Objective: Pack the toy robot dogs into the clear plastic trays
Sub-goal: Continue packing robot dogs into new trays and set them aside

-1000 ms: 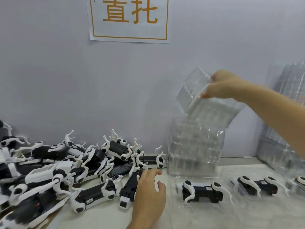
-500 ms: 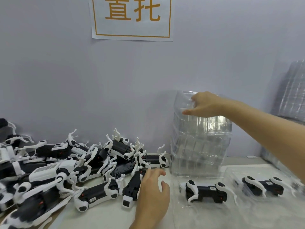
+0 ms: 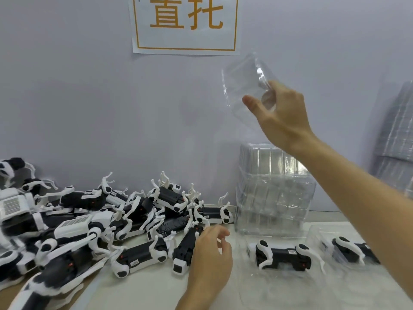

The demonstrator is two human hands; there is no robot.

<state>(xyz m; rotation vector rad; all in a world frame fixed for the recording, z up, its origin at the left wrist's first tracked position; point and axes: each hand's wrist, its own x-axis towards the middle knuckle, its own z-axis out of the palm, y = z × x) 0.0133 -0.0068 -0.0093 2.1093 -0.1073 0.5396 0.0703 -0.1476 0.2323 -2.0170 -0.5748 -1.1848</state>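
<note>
My right hand (image 3: 282,113) grips a single clear plastic tray (image 3: 241,86), lifted above the stack of clear trays (image 3: 274,193) that stands against the wall. My left hand (image 3: 211,258) rests low on the table with loosely curled fingers, touching a black-and-white toy robot dog (image 3: 184,249) at the edge of the pile of dogs (image 3: 89,220). One dog (image 3: 282,255) lies in a clear tray (image 3: 257,294) on the table, in front of the stack. Another dog (image 3: 350,248) lies in a second tray (image 3: 317,233), partly behind my right forearm.
A paper sign (image 3: 185,25) with orange characters hangs on the grey wall. More stacked clear packaging (image 3: 395,135) leans at the far right. The pile of dogs covers the left half of the white table (image 3: 145,289).
My right hand has lifted one clear tray off the top of the stack and raised it. My left hand stayed by the dog at the pile's edge, its fingers now more curled.
</note>
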